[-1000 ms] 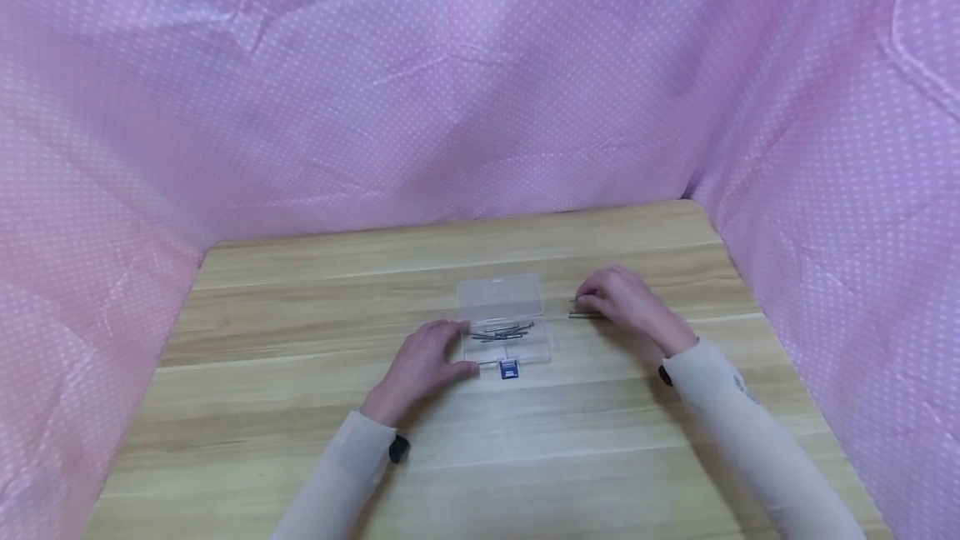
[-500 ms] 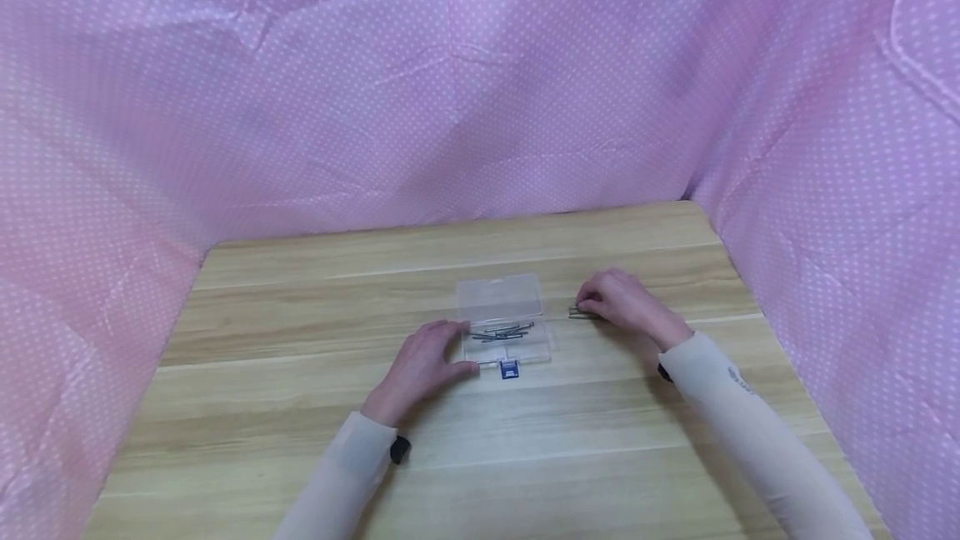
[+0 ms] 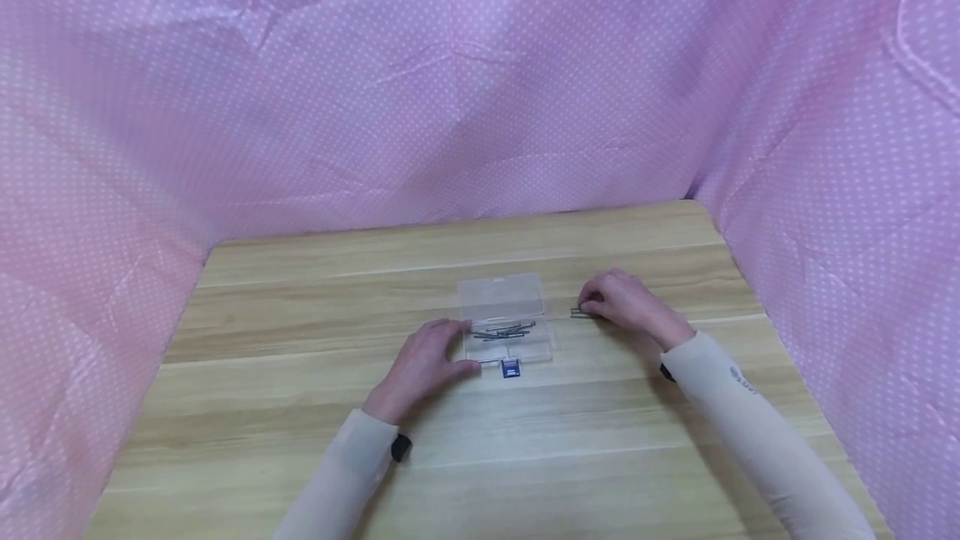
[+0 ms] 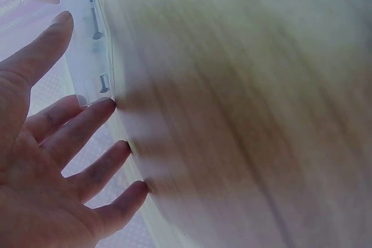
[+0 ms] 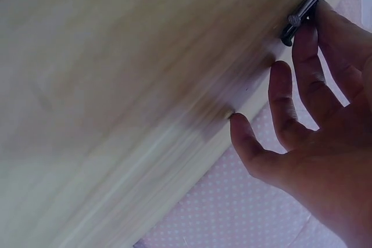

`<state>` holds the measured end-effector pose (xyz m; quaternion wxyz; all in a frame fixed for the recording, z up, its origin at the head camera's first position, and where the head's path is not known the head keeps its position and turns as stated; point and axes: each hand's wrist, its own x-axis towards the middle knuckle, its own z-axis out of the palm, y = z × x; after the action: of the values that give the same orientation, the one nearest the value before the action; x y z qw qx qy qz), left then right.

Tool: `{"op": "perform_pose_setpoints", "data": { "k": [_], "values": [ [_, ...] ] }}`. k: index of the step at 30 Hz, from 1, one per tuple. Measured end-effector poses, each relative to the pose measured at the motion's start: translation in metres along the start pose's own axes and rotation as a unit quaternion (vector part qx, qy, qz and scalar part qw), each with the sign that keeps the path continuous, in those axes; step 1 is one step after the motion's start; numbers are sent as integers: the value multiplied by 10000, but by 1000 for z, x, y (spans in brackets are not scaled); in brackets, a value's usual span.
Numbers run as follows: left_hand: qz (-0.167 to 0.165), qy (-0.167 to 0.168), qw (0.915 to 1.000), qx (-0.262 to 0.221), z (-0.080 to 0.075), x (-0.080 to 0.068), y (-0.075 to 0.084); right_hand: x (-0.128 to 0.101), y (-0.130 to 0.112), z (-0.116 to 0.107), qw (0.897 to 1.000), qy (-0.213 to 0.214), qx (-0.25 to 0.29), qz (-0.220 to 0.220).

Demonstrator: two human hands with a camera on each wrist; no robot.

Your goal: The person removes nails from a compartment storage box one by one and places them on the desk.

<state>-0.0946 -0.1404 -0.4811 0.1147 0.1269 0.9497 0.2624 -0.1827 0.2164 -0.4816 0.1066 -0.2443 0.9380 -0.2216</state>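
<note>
A clear plastic box (image 3: 525,348) lies at the table's middle with its lid (image 3: 501,297) folded back. Several nails (image 3: 504,329) lie inside, and a blue clasp (image 3: 510,369) sits at its near edge. My left hand (image 3: 429,358) rests flat with straight fingers against the box's left side. The left wrist view shows those fingertips (image 4: 107,107) at the box (image 4: 87,45) wall. To the box's right, my right hand (image 3: 628,302) pinches a few loose nails (image 3: 579,312) on the wood. In the right wrist view the index finger (image 5: 325,45) lies along the nails (image 5: 307,5); the thumb is hidden.
The wooden table (image 3: 300,407) is walled at the back and both sides by pink dotted cloth (image 3: 450,107). Both arms wear pale sleeves. Bare wood lies left of the box and along the near edge.
The right hand has settled slightly lower over the loose nails. The left hand and the box have stayed where they were.
</note>
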Motion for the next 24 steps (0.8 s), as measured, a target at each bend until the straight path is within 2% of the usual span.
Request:
{"op": "perform_pose_setpoints", "data": {
  "k": [9, 18, 24],
  "values": [
    [-12, -9, 10000, 32, -1, 1, 1, -1, 1, -2, 9996, 245, 93, -113],
    [-67, 23, 10000, -14, -1, 0, 1, -8, -18, -8, 9942, 999, 300, -270],
    [26, 55, 10000, -17, 0, -1, 1, -15, -31, -3, 9825, 1626, 439, -799]
  ]
}}
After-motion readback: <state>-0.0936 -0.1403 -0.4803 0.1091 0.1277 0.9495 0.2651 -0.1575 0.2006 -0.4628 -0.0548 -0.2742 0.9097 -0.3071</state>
